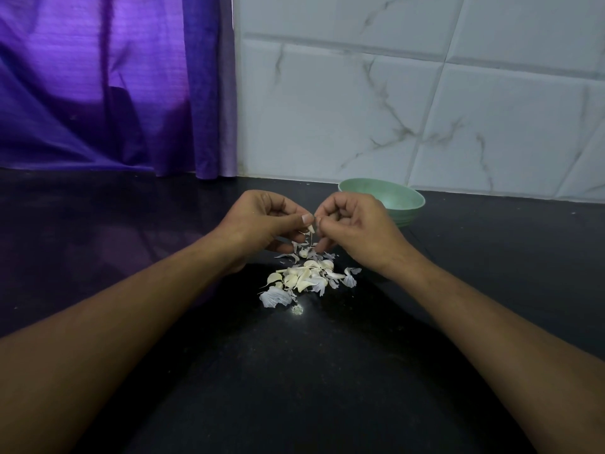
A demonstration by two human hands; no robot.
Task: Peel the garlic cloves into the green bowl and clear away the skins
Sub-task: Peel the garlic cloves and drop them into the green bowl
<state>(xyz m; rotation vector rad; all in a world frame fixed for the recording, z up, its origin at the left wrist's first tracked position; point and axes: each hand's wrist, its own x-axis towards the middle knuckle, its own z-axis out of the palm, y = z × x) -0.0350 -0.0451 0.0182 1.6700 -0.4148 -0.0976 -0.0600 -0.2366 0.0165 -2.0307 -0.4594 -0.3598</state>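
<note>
Fingers [288, 209] of both hands curled, tips meeting: I log my left hand [262, 224] and right hand [357, 227] pinching one garlic clove [311, 228] between them. Directly below, on the black counter [294, 388]: one heap of cloves and loose skins [304, 280]. Just behind the right hand, near the tiled wall [360, 109], stands the green bowl [404, 199].

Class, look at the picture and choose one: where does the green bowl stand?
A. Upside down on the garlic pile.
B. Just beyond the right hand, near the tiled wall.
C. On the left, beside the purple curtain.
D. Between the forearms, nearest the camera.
B: the green bowl stands upright on the dark counter just beyond the right hand, close to the tiled wall, while both hands pinch a garlic clove.
</note>
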